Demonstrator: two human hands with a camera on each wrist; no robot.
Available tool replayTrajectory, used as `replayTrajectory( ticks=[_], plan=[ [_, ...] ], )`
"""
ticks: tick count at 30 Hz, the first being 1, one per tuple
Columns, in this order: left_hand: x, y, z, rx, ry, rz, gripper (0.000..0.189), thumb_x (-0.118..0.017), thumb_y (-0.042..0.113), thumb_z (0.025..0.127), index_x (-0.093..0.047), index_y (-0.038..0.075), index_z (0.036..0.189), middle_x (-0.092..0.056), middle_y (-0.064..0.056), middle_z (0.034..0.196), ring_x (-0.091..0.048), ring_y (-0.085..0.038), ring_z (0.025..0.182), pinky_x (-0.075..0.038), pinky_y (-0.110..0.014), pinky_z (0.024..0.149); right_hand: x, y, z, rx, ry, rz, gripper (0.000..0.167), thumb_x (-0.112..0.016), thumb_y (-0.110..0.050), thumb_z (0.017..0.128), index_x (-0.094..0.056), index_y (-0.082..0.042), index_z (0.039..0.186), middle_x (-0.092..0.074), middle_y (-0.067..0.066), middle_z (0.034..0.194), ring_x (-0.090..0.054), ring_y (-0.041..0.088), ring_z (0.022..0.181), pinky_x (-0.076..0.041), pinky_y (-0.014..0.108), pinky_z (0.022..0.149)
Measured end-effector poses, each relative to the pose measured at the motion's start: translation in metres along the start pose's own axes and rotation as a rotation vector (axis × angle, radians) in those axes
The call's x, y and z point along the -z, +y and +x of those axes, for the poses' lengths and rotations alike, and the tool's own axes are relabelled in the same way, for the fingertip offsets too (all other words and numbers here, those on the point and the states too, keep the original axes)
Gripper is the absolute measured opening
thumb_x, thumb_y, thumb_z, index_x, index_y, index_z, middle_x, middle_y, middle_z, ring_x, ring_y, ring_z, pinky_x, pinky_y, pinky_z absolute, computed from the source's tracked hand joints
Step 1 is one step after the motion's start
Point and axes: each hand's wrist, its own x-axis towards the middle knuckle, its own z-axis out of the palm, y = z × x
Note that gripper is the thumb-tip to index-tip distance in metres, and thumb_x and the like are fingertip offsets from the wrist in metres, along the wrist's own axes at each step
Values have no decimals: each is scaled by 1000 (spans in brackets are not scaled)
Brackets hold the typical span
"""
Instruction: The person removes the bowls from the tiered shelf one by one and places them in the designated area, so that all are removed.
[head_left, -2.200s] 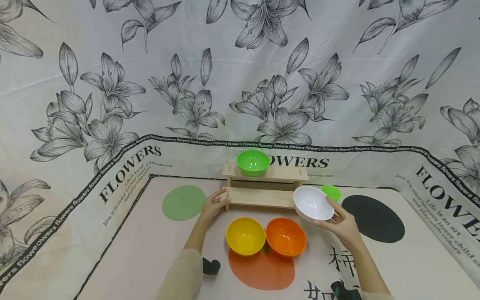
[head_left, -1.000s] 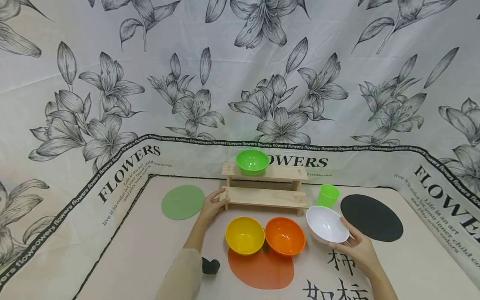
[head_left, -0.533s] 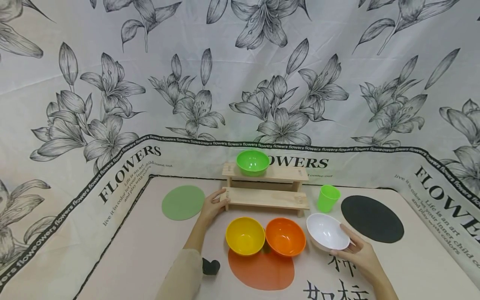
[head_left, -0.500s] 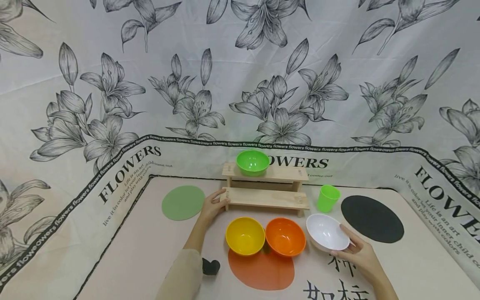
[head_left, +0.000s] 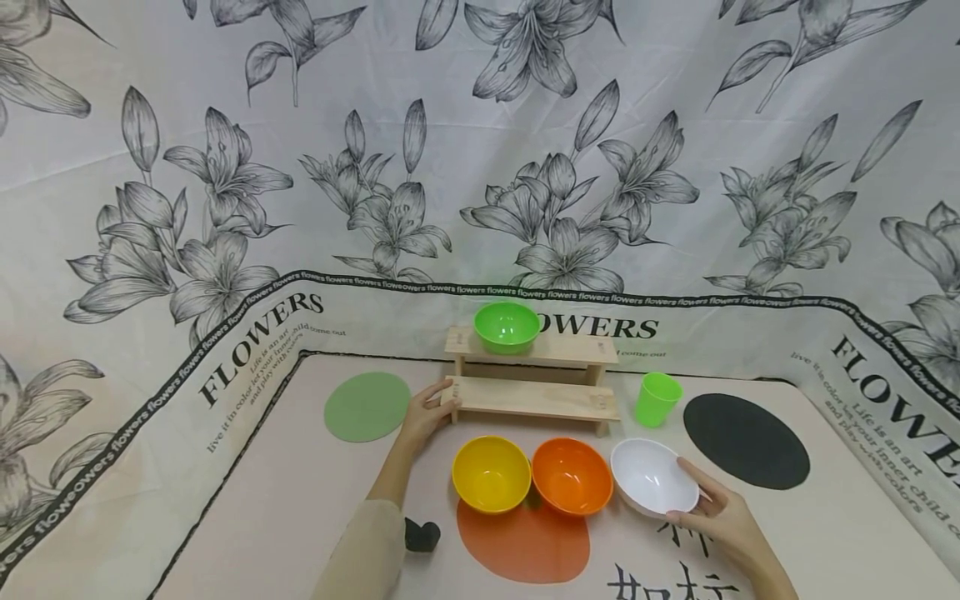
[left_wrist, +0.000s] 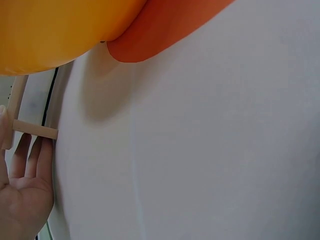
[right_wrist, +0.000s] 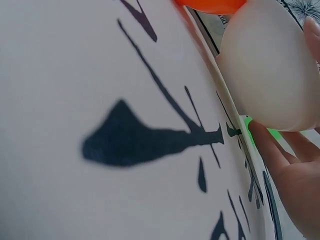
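Flowered cloth (head_left: 480, 150) backs outstretched arms (head_left: 397, 471), left grip (head_left: 426, 414) pinching the wooden shelf (head_left: 525, 396), right grip (head_left: 718, 510) the white bowl (head_left: 651, 479).

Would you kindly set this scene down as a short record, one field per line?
Left hand: grips the left end of the two-tier pale wooden shelf
Right hand: holds the glossy round white bowl
Upper tier: glossy round green bowl, toward the left
In front of shelf: glossy round yellow bowl, then glossy round orange bowl to its right
Right of shelf: upright tapered green cup
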Motion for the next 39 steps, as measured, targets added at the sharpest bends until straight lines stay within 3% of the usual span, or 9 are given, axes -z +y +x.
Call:
replayTrajectory(
  ticks=[10,12,14,17,18,21,25,33,39],
  plan=[
    [0,-1,0,5,4,7,55,-69,5,84,-49,1,135,-51,-30,129,-58,-34,111,-54,-36,85,0,2,-2,3,9,-25,84,-76,-10,77,-28,7,144,-24,35,146,-35,-26,98,-42,4,86],
    [0,-1,0,4,2,10,54,-69,5,85,-48,0,135,-51,-30,128,-58,-34,111,-54,-36,85,1,2,-2,-5,-1,-40,84,-76,-10,78,-27,7,144,-24,34,146,-47,-11,111,-43,6,86],
    [1,-2,0,15,8,-3,54,-69,4,85,-49,1,135,-52,-29,128,-58,-33,111,-54,-35,85,0,2,-2,-20,-7,-66,83,-75,-10,79,-27,6,144,-24,33,146,-51,14,122,-44,7,86],
    [1,-2,-1,8,8,-3,53,-68,4,85,-49,1,135,-52,-30,128,-58,-33,111,-54,-36,85,1,0,-2,-30,-16,-108,82,-75,-11,80,-27,6,145,-25,33,146,-37,46,126,-45,9,86],
    [1,-2,-1,13,12,-9,53,-68,3,85,-50,2,135,-52,-29,128,-58,-33,110,-54,-35,85,1,0,-2,-31,-18,-115,82,-75,-11,79,-28,5,144,-26,33,146,-41,44,125,-46,10,86],
    [1,-2,-2,6,5,-3,53,-68,4,85,-49,1,135,-53,-30,127,-59,-32,109,-54,-36,85,5,-2,-1,-21,-18,-125,82,-75,-13,79,-29,5,144,-28,33,145,-56,11,115,-47,11,84],
    [0,-2,-2,0,-4,-1,54,-68,4,85,-49,1,135,-53,-30,126,-60,-31,108,-55,-35,84,11,-5,2,46,5,-104,80,-75,-13,80,-30,6,143,-30,32,145,-40,-22,100,-44,6,85],
    [0,-3,1,4,5,4,54,-69,5,85,-49,2,135,-53,-29,128,-58,-33,111,-54,-36,85,15,-16,18,241,123,-61,77,-74,-4,79,-32,4,143,-40,29,139,-44,-17,109,-42,6,89],
    [0,-1,0,5,4,-1,54,-69,6,85,-49,2,135,-52,-29,129,-58,-33,111,-53,-37,87,11,-21,37,311,105,-21,76,-74,-6,80,-32,1,144,-42,24,140,-47,-13,112,-43,7,89]
  ],
)
